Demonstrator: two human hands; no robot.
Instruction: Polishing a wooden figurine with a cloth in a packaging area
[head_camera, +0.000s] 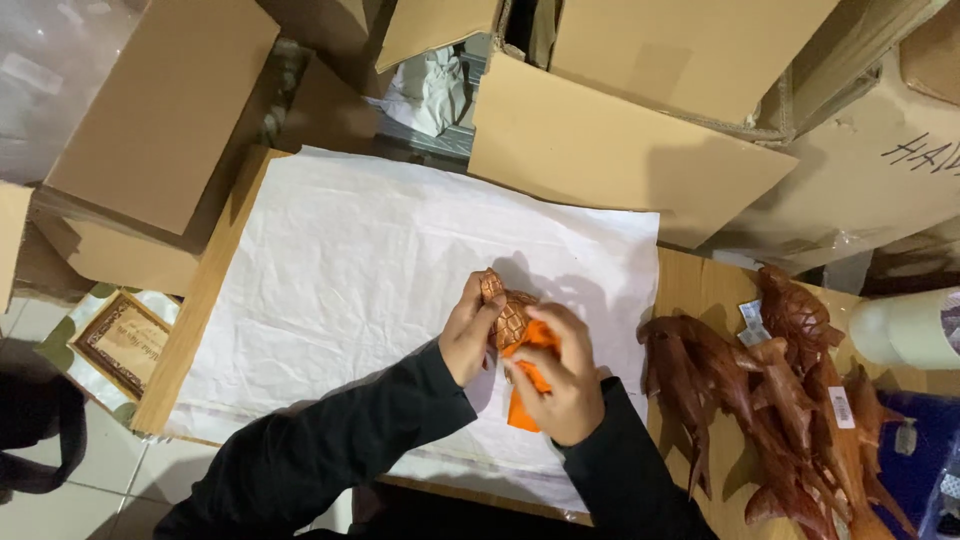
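Over the white paper sheet (370, 260), near its right edge: carved wooden turtle (505, 310) held up, long axis tilted up-left.
Left hand (468, 335) closed around turtle's side; right hand (560, 385) pinching orange cloth (530, 375) against shell. Bare paper open to the left. Wooden fish carvings (770, 400) heaped at right on the table (700, 285). Open cardboard boxes (620, 140) crowding far edge, white wrapping (435, 85) inside one.
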